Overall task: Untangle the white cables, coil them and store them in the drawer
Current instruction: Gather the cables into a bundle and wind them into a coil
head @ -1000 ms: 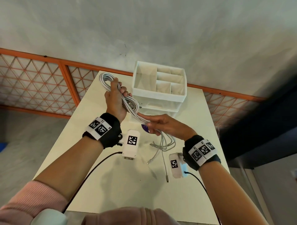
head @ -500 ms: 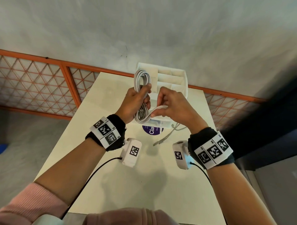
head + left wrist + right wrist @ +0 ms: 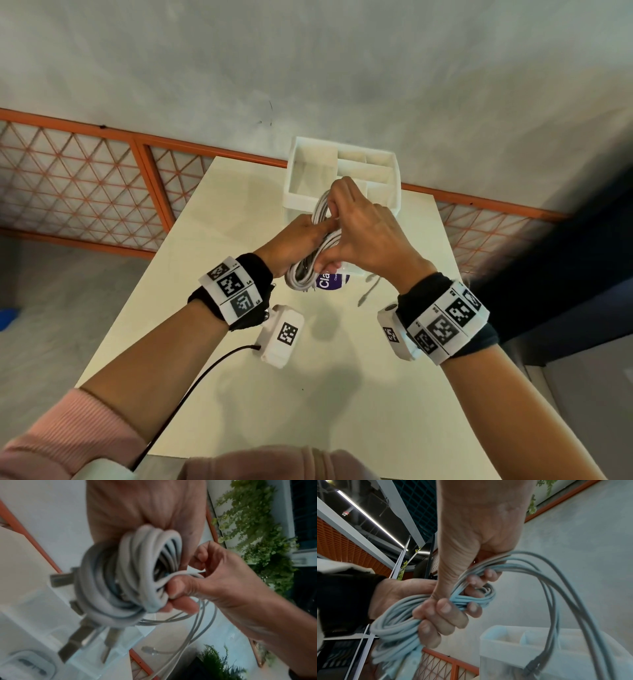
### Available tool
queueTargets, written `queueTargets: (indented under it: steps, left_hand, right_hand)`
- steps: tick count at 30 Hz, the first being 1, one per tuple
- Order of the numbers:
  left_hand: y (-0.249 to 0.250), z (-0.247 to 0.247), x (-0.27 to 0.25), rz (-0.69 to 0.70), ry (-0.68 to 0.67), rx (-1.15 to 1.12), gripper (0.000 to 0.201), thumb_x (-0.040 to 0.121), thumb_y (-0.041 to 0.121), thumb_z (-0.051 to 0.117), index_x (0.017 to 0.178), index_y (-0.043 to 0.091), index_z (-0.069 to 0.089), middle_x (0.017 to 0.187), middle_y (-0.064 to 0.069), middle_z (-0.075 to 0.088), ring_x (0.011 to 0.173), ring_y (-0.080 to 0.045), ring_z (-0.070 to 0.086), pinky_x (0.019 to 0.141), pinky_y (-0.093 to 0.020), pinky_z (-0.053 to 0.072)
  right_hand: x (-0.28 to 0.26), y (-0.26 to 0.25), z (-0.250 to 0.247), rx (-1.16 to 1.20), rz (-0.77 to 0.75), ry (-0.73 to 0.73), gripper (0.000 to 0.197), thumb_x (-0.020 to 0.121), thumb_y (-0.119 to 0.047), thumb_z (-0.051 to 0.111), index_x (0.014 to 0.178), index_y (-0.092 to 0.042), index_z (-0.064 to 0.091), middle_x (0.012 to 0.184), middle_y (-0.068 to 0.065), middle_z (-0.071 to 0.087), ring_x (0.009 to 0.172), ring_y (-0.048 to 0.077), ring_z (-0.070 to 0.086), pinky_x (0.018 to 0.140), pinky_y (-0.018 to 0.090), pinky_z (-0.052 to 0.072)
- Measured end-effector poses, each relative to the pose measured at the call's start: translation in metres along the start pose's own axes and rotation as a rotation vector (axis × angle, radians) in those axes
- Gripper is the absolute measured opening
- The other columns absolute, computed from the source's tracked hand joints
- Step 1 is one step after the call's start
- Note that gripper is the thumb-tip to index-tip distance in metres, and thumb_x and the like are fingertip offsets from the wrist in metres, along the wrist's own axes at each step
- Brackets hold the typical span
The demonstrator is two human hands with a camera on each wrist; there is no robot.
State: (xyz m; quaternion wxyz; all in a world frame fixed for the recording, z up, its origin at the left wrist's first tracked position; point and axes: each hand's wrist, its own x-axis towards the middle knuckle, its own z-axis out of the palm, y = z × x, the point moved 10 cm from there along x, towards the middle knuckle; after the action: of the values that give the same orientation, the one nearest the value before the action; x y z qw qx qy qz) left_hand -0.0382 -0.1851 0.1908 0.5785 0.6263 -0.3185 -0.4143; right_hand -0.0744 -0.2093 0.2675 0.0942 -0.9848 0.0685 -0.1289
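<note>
Left hand: the left hand point(image 3: 294, 241) grips the bundle of white cables point(image 3: 310, 262) at its middle, fingers point(image 3: 436, 616) curled tight around the strands, above the far part of the table point(image 3: 308, 394).
Right hand: the right hand point(image 3: 366, 233) meets the left one at the same bundle; its thumb point(image 3: 181, 585) and fingers pinch a strand that crosses over the coil, fingers bent and close together.
Cables: the coil is held in the air between both hands, in front of the organizer, with one loop sticking up past the right hand and a rounder loop hanging below the left.
Plugs: several flat metal plugs point(image 3: 75, 643) stick out from the lower side of the coil in the left wrist view, blurred.
Loose strands: thinner strands point(image 3: 197, 626) trail down from the right hand toward the table; one small plug end point(image 3: 365, 297) lies on the table just right of the purple sticker point(image 3: 330, 281).
Organizer: a white box with open compartments point(image 3: 342, 174) stands at the far edge of the table, behind the hands; whether its drawer is open I cannot tell, as the hands cover the front.
Wrists: black bands with white tag plates sit on both wrists, and a dark wire point(image 3: 191, 387) runs from the left wrist unit.
Surroundings: a grey wall and an orange lattice rail point(image 3: 102, 178) lie beyond the table.
</note>
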Motion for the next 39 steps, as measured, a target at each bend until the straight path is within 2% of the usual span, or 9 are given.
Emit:
queueTargets:
  steps: [8, 11, 14, 19, 24, 27, 30, 33, 39]
  left_hand:
    - [-0.02, -0.019, -0.004, -0.067, -0.023, 0.119, 0.048, 0.096, 0.028, 0.047, 0.049, 0.016, 0.055, 0.042, -0.005, 0.045, 0.032, -0.016, 0.035, 0.039, -0.021, 0.034]
    - [-0.028, -0.023, -0.006, -0.092, -0.064, 0.082, 0.044, 0.096, 0.03, 0.048, 0.054, 0.016, 0.05, 0.044, -0.004, 0.038, 0.033, -0.014, 0.029, 0.038, -0.02, 0.032]
    - [-0.036, -0.017, -0.009, -0.108, -0.094, 0.098, 0.043, 0.097, 0.03, 0.047, 0.056, 0.019, 0.051, 0.04, -0.001, 0.037, 0.031, -0.012, 0.027, 0.038, -0.02, 0.032]
    - [-0.045, -0.008, -0.009, -0.133, -0.066, 0.162, 0.033, 0.097, 0.029, 0.041, 0.073, 0.008, 0.047, 0.041, -0.002, 0.036, 0.032, -0.012, 0.024, 0.04, -0.02, 0.03]
    - [-0.04, 0.013, -0.018, -0.154, -0.146, 0.016, 0.072, 0.093, 0.062, 0.01, 0.049, 0.032, 0.059, 0.043, -0.003, 0.034, 0.037, -0.014, 0.022, 0.044, -0.025, 0.024]
    - [-0.04, 0.017, -0.021, -0.127, -0.145, 0.016, 0.082, 0.079, 0.076, -0.004, 0.052, 0.031, 0.059, 0.048, -0.008, 0.032, 0.038, -0.015, 0.025, 0.044, -0.026, 0.024]
    - [-0.039, 0.02, -0.024, -0.08, -0.152, 0.062, 0.077, 0.071, 0.084, 0.013, 0.066, 0.016, 0.049, 0.05, -0.008, 0.032, 0.037, -0.014, 0.026, 0.044, -0.026, 0.026]
    - [-0.036, 0.014, -0.024, -0.042, -0.123, 0.205, 0.052, 0.083, 0.061, 0.053, 0.073, 0.012, 0.041, 0.051, -0.008, 0.03, 0.038, -0.016, 0.026, 0.043, -0.025, 0.029]
    - [-0.042, 0.019, -0.028, -0.089, -0.191, 0.198, 0.04, 0.093, 0.044, 0.048, 0.076, 0.008, 0.048, 0.045, -0.004, 0.04, 0.035, -0.015, 0.03, 0.044, -0.024, 0.029]
  right_hand:
    - [-0.009, 0.039, 0.002, 0.298, 0.084, -0.024, 0.059, 0.059, -0.035, 0.087, 0.086, -0.014, 0.039, 0.077, -0.014, 0.036, 0.065, 0.003, 0.035, 0.058, 0.017, 0.031]
    - [-0.015, 0.057, 0.016, 0.37, 0.176, -0.245, 0.032, 0.064, -0.033, 0.084, 0.077, -0.013, 0.063, 0.057, -0.012, 0.047, 0.054, 0.004, 0.04, 0.052, 0.016, 0.03]
    - [-0.023, 0.051, 0.032, 0.458, 0.199, -0.411, 0.036, 0.067, -0.039, 0.08, 0.069, -0.006, 0.066, 0.05, -0.009, 0.047, 0.049, 0.002, 0.04, 0.048, 0.011, 0.03]
    - [-0.015, 0.036, 0.021, 0.481, 0.175, -0.279, 0.04, 0.093, -0.04, 0.051, 0.065, -0.014, 0.063, 0.046, -0.017, 0.053, 0.047, -0.002, 0.048, 0.052, 0.007, 0.034]
    - [-0.007, 0.038, 0.027, 0.511, 0.187, -0.245, 0.038, 0.094, -0.038, 0.05, 0.06, -0.024, 0.06, 0.074, 0.005, 0.068, 0.077, 0.022, 0.064, 0.081, 0.036, 0.048]
    - [-0.007, 0.037, 0.026, 0.548, 0.201, -0.209, 0.04, 0.093, -0.038, 0.052, 0.063, -0.014, 0.064, 0.068, 0.0, 0.066, 0.074, 0.024, 0.065, 0.08, 0.036, 0.049]
    - [-0.005, 0.035, 0.024, 0.569, 0.217, -0.17, 0.044, 0.093, -0.036, 0.053, 0.073, 0.0, 0.067, 0.065, 0.003, 0.066, 0.072, 0.03, 0.064, 0.074, 0.037, 0.049]
    - [-0.005, 0.035, 0.023, 0.572, 0.218, -0.151, 0.044, 0.092, -0.034, 0.057, 0.06, -0.004, 0.06, 0.048, -0.011, 0.057, 0.051, 0.006, 0.051, 0.059, 0.02, 0.04]
    - [-0.011, 0.058, 0.008, 0.701, 0.33, 0.013, 0.047, 0.079, -0.042, 0.071, 0.097, -0.008, 0.045, 0.061, 0.002, 0.048, 0.047, 0.006, 0.042, 0.05, 0.016, 0.034]
